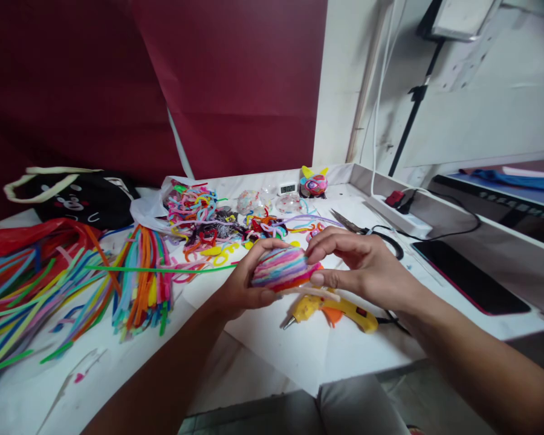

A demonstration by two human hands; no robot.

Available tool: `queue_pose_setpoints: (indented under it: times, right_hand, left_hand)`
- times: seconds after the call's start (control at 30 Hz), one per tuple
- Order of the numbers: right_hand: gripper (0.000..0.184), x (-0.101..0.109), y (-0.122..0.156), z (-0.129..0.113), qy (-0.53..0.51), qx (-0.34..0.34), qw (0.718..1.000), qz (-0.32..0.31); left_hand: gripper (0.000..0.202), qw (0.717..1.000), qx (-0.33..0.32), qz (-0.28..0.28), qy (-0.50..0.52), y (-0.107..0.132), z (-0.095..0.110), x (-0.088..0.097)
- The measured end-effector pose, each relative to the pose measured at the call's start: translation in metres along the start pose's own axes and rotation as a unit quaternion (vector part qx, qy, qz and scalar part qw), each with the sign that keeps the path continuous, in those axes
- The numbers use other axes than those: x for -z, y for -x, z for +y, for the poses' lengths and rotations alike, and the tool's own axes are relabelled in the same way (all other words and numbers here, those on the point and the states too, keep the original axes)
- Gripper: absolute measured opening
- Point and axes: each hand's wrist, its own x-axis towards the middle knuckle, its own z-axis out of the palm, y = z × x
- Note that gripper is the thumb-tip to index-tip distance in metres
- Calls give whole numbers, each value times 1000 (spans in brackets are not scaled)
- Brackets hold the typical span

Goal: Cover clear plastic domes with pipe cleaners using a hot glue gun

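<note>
A rounded ball covered in pink, blue, white and red fuzzy pipe-cleaner strips is held over the table. My left hand wraps round its left side, with thumb below and fingers above. From the right, the thumb and fingertips of my right hand pinch the ball's edge, where a red-pink strip shows. Just under the hands, a yellow glue gun lies on white paper, its metal nozzle toward the lower left. The ball's underside and the left fingertips are partly hidden.
Bundles of pipe cleaners spread across the left. Behind the hands lie mixed craft pieces, clear domes, a small digital clock and a decorated ball. Scissors, a phone and a power strip are at right.
</note>
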Motion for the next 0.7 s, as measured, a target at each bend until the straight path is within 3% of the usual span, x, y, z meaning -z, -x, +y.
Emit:
queue_pose_setpoints:
  times: [0.17, 0.3, 0.33, 0.4, 0.53, 0.6, 0.7]
  right_hand:
    - [19, 4, 3, -3, 12, 2, 1000, 23]
    - [17, 15, 28, -7, 118, -22, 990, 68]
    - [16, 18, 36, -6, 167, -47, 983, 57]
    - [19, 21, 54, -4, 252, -130, 959, -24]
    - [24, 19, 74, 4, 358, -256, 882, -167]
    - [24, 16, 75, 6, 378, -295, 858, -184]
    - [31, 15, 70, 9, 365, -307, 862, -174]
  left_hand:
    - [70, 999, -36, -3, -24, -1, 0, 0]
    - [63, 994, -99, 10, -54, -1, 6, -3]
    - [63, 992, -110, 15, -60, -1, 7, -4]
    - [62, 990, -122, 21, -67, -2, 9, -5]
    - [65, 987, -146, 24, -70, -3, 7, -7]
    - [65, 988, -143, 22, -57, -3, 5, -7]
    - [67, 993, -112, 28, -13, -2, 3, -8]
